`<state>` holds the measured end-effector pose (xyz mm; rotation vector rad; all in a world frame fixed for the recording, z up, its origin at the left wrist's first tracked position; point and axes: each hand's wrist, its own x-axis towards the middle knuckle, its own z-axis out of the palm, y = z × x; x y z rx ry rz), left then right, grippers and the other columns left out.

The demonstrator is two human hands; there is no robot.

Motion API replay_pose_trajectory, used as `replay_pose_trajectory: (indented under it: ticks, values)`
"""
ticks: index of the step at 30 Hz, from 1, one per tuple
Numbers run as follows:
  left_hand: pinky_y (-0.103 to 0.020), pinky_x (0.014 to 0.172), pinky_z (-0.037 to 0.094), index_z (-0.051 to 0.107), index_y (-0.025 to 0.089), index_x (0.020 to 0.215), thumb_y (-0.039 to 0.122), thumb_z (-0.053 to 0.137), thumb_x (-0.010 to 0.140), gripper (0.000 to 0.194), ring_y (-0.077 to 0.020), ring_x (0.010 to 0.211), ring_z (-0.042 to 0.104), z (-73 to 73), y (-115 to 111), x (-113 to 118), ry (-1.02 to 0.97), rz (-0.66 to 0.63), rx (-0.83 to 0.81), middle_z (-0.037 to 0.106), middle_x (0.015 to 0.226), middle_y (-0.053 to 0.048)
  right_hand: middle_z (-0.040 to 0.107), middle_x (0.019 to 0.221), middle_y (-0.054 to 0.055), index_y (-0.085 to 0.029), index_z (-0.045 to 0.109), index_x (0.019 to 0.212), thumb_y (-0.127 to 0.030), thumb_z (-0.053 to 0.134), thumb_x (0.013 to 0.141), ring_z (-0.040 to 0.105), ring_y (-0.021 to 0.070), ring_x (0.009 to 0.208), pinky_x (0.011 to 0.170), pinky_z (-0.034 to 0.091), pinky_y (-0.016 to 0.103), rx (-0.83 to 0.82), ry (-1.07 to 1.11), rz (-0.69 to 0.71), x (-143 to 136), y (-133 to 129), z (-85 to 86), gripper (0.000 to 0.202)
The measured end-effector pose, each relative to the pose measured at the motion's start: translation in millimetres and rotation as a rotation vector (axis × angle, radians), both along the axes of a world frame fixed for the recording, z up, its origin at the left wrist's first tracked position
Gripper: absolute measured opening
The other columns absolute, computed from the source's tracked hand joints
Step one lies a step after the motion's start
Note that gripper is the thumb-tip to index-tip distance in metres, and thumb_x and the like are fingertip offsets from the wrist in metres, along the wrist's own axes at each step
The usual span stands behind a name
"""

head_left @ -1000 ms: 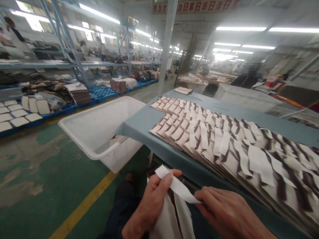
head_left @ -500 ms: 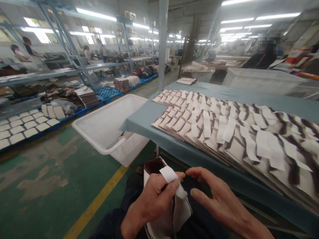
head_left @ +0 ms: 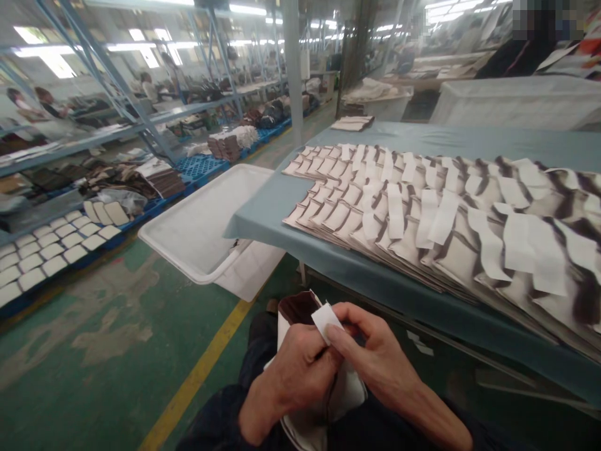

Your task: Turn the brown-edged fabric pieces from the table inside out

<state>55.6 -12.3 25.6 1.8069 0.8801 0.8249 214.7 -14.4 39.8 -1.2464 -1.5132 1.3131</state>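
Note:
A cream fabric piece (head_left: 350, 396) with a dark brown inner side lies over my lap. My left hand (head_left: 291, 373) is closed around its upper part, fingers curled and partly hidden. Between the thumb and fingers of my right hand (head_left: 385, 357) is the end of a white strip (head_left: 325, 319), pinched just above the left fist. The two hands meet there; where the strip joins the fabric is covered by the fingers.
Right of my knees, a table with a blue-green cover (head_left: 263, 216) bears rows of overlapping cream pieces (head_left: 338, 216), many with white strips. A white plastic tub (head_left: 183, 235) stands left of it. Blue pallets (head_left: 200, 169) with stacked goods line the aisle. A person sits at the far right.
My right hand, apart with spread fingers before, has come left and closed on the white strip. The strip's end now points up between both hands. The view has tilted down slightly.

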Motion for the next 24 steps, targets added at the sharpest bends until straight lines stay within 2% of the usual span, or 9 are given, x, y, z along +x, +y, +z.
replay_pose_trajectory:
  ticks: [5, 9, 12, 16, 19, 22, 24]
  values:
    - [-0.027, 0.063, 0.046, 0.073, 0.013, 0.072, 0.032, 0.051, 0.102, 0.041, -0.0156, 0.061, 0.059, -11.7, 0, 0, 0.023, 0.044, -0.033, 0.067, 0.066, -0.005, 0.063, 0.074, 0.001, -0.017, 0.066, 0.080, -0.046, 0.061, 0.088, 0.057, 0.0151, 0.068, 0.065, 0.045, 0.026, -0.123, 0.088, -0.046, -7, 3, -4.4, 0.031]
    - [-0.025, 0.057, 0.037, 0.064, 0.014, 0.067, 0.032, 0.051, 0.100, 0.040, -0.0125, 0.058, 0.050, -18.3, -3, -2, 0.024, 0.077, -0.063, 0.057, 0.062, -0.001, 0.054, 0.067, -0.002, -0.018, 0.058, 0.072, -0.050, 0.064, 0.085, 0.048, 0.0122, 0.061, 0.058, 0.040, 0.025, -0.225, 0.181, -0.032, -13, 7, -10.1, 0.036]
    - [-0.025, 0.054, 0.031, 0.056, 0.015, 0.064, 0.033, 0.050, 0.099, 0.040, -0.0103, 0.056, 0.041, -18.7, -5, -5, 0.009, 0.147, -0.109, 0.047, 0.059, 0.002, 0.053, 0.067, -0.002, -0.018, 0.057, 0.072, -0.053, 0.066, 0.084, 0.046, 0.0119, 0.062, 0.058, 0.039, 0.025, -0.245, 0.224, -0.045, -15, 11, -15.0, 0.038]
    - [-0.023, 0.056, 0.035, 0.061, 0.015, 0.073, 0.037, 0.055, 0.097, 0.033, -0.0110, 0.059, 0.043, -17.8, -7, -16, -0.033, 0.306, -0.155, 0.051, 0.064, 0.002, 0.055, 0.067, -0.002, -0.017, 0.060, 0.075, -0.058, 0.068, 0.085, 0.046, 0.0115, 0.061, 0.058, 0.039, 0.024, -0.198, 0.224, -0.114, -10, 14, -19.1, 0.043]
    - [-0.022, 0.055, 0.037, 0.064, 0.015, 0.078, 0.042, 0.058, 0.096, 0.032, -0.0110, 0.057, 0.044, -19.1, -8, -23, -0.084, 0.402, -0.214, 0.052, 0.065, 0.002, 0.054, 0.063, -0.002, -0.017, 0.061, 0.074, -0.067, 0.065, 0.086, 0.046, 0.0112, 0.058, 0.057, 0.040, 0.025, -0.209, 0.244, -0.086, -7, 15, -18.9, 0.051]
    - [-0.021, 0.052, 0.038, 0.065, 0.015, 0.086, 0.047, 0.064, 0.092, 0.032, -0.0102, 0.054, 0.044, -19.4, -7, -24, -0.150, 0.430, -0.317, 0.052, 0.064, 0.003, 0.051, 0.059, -0.004, -0.017, 0.061, 0.076, -0.072, 0.065, 0.085, 0.042, 0.0093, 0.052, 0.052, 0.037, 0.023, -0.269, 0.295, -0.032, -9, 12, -19.1, 0.056]
    - [-0.021, 0.053, 0.040, 0.066, 0.015, 0.090, 0.049, 0.068, 0.090, 0.034, -0.0109, 0.055, 0.047, -18.0, -6, -20, -0.210, 0.407, -0.392, 0.054, 0.064, 0.003, 0.052, 0.061, -0.005, -0.016, 0.064, 0.084, -0.072, 0.069, 0.083, 0.040, 0.0082, 0.050, 0.049, 0.034, 0.022, -0.304, 0.346, -0.032, -11, 9, -21.2, 0.056]
